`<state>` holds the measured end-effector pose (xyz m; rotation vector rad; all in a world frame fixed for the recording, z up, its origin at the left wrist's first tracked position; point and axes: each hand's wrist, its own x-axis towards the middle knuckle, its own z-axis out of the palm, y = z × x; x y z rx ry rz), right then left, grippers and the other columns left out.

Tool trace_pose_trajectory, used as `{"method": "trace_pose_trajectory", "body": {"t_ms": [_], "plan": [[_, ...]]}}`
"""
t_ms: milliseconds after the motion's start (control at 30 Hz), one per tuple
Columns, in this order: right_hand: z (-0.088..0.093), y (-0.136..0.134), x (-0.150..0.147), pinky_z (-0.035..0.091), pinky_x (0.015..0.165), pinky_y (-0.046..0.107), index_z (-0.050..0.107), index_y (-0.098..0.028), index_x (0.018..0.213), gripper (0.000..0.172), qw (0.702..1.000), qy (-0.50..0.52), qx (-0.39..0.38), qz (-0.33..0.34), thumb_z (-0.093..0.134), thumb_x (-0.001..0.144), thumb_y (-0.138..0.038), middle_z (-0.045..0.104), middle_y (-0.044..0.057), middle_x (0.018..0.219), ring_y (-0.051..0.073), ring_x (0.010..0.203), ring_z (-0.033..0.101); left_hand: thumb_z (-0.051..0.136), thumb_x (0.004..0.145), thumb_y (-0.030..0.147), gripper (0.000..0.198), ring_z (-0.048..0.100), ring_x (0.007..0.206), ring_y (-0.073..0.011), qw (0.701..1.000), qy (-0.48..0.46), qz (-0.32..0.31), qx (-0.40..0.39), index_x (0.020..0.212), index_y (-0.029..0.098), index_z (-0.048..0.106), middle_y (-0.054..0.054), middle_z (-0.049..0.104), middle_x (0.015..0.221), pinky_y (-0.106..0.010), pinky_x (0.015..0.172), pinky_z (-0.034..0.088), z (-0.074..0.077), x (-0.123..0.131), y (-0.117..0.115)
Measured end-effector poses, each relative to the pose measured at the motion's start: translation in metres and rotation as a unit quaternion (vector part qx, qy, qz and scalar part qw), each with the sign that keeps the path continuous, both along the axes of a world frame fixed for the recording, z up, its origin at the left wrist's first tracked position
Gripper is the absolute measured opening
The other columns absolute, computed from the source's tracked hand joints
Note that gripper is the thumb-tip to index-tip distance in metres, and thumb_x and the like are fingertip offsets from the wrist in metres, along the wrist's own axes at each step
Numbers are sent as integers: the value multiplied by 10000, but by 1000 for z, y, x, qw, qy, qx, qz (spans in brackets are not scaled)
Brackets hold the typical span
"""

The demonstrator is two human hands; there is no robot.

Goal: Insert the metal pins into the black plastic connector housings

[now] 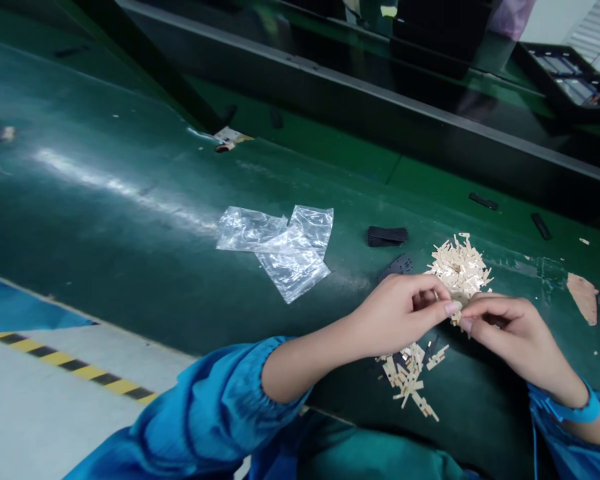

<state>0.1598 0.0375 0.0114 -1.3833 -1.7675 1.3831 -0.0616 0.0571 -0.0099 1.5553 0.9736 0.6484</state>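
Both hands meet right of centre over the green table, fingertips almost touching. My left hand (pixel 415 310) is closed in a pinch on a small cream piece (pixel 456 319). My right hand (pixel 505 330) pinches at the same spot from the right; what its fingertips hold is too small to make out. Just beyond them lies a heap of cream pieces (pixel 459 265). A looser pile of similar cream pieces (pixel 405 377), with dark bits among them, lies below my left hand. A stack of black strips (pixel 387 236) and a dark perforated plate (pixel 399 265) are behind my left hand.
Clear plastic bags (pixel 297 253) lie left of the hands. A brown scrap (pixel 583 299) and black pieces (pixel 541 226) are at the right. Behind runs a long dark rail (pixel 380 100), with a black tray (pixel 570 80) beyond it. A green post (pixel 145 60) stands at the upper left.
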Motion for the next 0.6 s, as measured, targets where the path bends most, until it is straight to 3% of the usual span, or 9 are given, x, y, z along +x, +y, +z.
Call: {"method": "trace_pose_trajectory", "body": {"t_ms": [100, 267, 367, 600], "plan": [[-5, -2, -2, 464, 554, 297, 792, -212, 783, 148, 997, -24, 53, -49, 723, 893, -284, 716, 48, 726, 181, 628, 589, 705, 915, 383, 209, 588, 630, -100, 992, 22, 69, 107, 967, 180, 717, 0, 689, 828, -228, 604, 487, -6, 3, -3], [-6, -2, -5, 492, 555, 303, 792, -219, 774, 159, 992, -60, 94, -59, 705, 892, -279, 751, 57, 753, 197, 633, 623, 441, 1041, 217, 296, 711, 942, -166, 968, 64, -21, 242, 1063, 172, 733, -58, 764, 1020, -292, 823, 571, -7, 2, -6], [-3, 2, -7, 506, 576, 301, 790, -224, 782, 161, 990, -73, 114, -42, 693, 899, -276, 750, 49, 751, 204, 656, 643, 410, 1019, 163, 314, 714, 951, -176, 953, 101, -47, 282, 1104, 157, 711, -62, 758, 1045, -300, 807, 578, -4, 1, -5], [3, 15, -4, 480, 596, 290, 767, -216, 758, 198, 993, -61, 95, -24, 646, 912, -245, 719, 33, 733, 190, 658, 618, 403, 986, 133, 298, 700, 848, -207, 919, 218, -30, 326, 1088, 147, 683, -72, 721, 981, -324, 713, 556, 2, 4, 3]]}}
